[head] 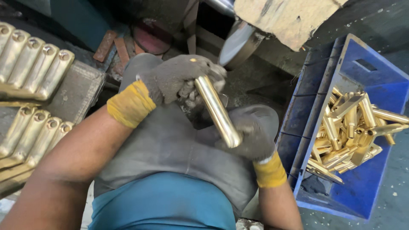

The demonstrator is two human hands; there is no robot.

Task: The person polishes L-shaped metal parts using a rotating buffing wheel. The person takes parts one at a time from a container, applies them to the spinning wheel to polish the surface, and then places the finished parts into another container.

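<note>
Teal cloth point(164, 202) at the waist fills the bottom of the frame, with a grey apron point(170, 149) over the lap above it. Both forearms enter from below, each in a grey glove with a yellow cuff. Right hand point(251, 136) is clenched around the lower end of a polished brass tube point(217, 111); left hand point(181, 76) grasps the upper end, fingers wrapped round it. Tube lies tilted, upper end to the left, held above the lap between the two hands. Blue plastic crate point(366, 183) stands on the right, holding a loose heap of brass pieces point(353, 127). Rows of brass pieces point(32, 64) lie side by side on the left. Beyond the hands, a polishing wheel point(236, 42) sits below a worn board point(289, 17).
</note>
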